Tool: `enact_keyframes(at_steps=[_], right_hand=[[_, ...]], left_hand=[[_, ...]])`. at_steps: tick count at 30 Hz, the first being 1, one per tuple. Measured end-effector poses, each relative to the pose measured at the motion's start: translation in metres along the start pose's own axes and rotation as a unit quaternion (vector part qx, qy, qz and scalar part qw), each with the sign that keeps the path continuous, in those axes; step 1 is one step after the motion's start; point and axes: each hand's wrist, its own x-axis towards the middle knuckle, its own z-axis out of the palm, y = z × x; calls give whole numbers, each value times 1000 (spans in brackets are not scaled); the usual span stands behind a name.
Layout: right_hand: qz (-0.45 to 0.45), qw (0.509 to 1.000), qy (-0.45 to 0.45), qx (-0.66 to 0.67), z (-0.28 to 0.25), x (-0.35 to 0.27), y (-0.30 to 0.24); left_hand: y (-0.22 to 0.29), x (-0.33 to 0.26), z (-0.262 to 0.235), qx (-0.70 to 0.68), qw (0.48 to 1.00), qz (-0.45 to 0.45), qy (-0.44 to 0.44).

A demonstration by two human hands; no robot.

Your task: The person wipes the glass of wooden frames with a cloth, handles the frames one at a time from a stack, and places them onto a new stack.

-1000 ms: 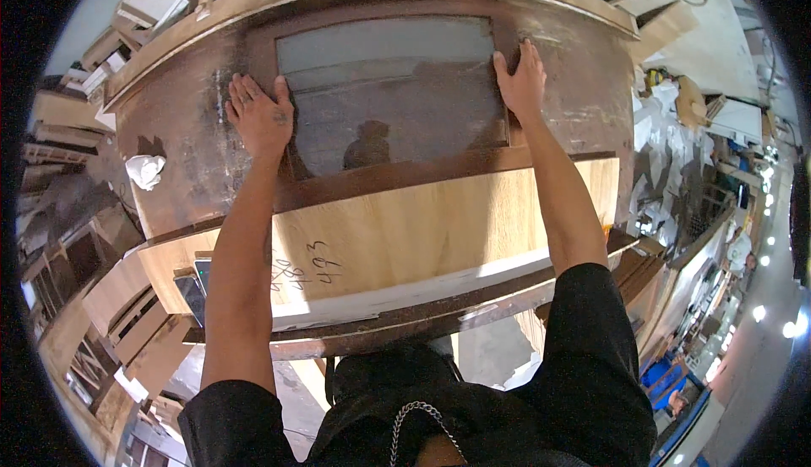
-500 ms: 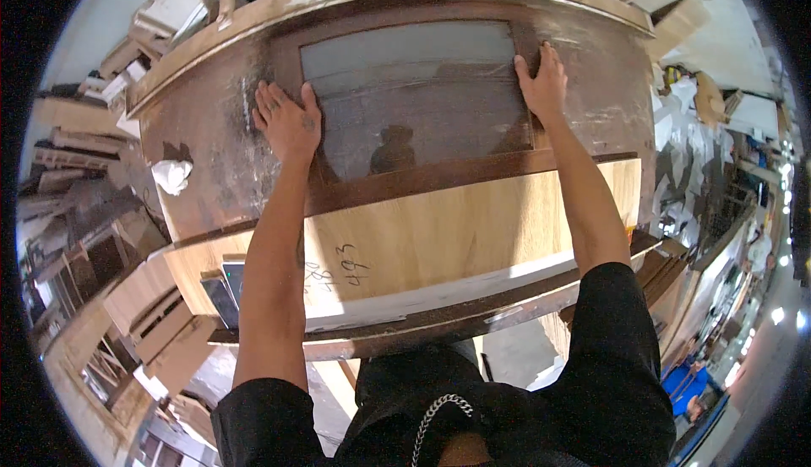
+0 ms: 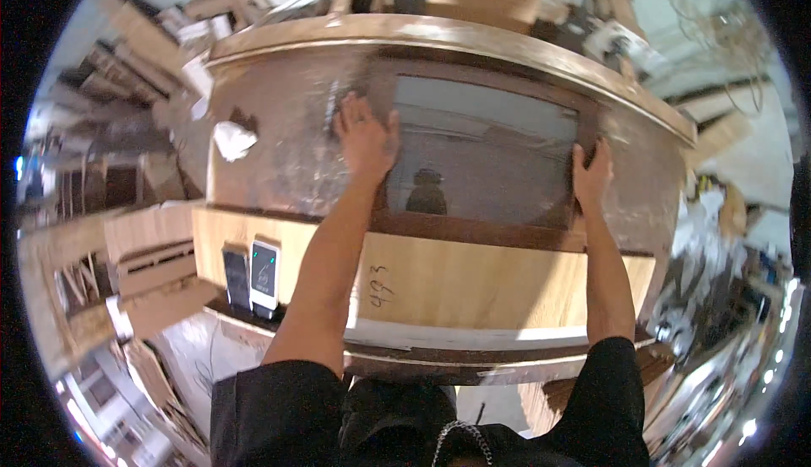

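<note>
A rectangular glass pane (image 3: 486, 150) lies inside a dark wooden frame (image 3: 481, 229) on a dusty brown panel (image 3: 287, 138). My left hand (image 3: 366, 136) presses flat on the pane's left edge with its fingers spread. At the pane's right edge my right hand (image 3: 591, 176) lies flat, fingertips over the frame. The glass mirrors a dark head shape. Neither hand grips anything.
A pale wooden board (image 3: 473, 285) with pencilled marks lies nearer to me under the panel. Two small dark devices (image 3: 252, 274) with lit screens stand at its left end. A crumpled white rag (image 3: 233, 138) rests on the panel's left. Stacked timber and clutter surround the bench.
The view has swung left, so the panel and pane now sit further right in the picture. Both hands stay at the pane's edges.
</note>
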Motion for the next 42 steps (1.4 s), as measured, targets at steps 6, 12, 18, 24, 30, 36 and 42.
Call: enact_keyframes(at_steps=[6, 12, 18, 24, 30, 36, 42], right_hand=[[0, 999, -41, -21, 6, 3, -8], [-3, 998, -53, 18, 0, -3, -10], [41, 981, -86, 167, -2, 1, -9], [160, 857, 25, 489, -63, 24, 4], [39, 623, -28, 781, -214, -118, 15], [56, 707, -34, 704, -355, -301, -106], [159, 674, 129, 710, -383, -401, -92]], left_hand=[[-8, -5, -3, -36, 999, -20, 19], [-19, -9, 9, -24, 999, -10, 31], [-30, 3, 0, -153, 986, -27, 66], [-15, 19, -61, -788, 545, -266, -104], [-67, -90, -202, -992, 46, 118, -28], [-42, -133, -364, -967, 106, 172, -156], [-5, -185, -459, -919, 127, 246, -279]])
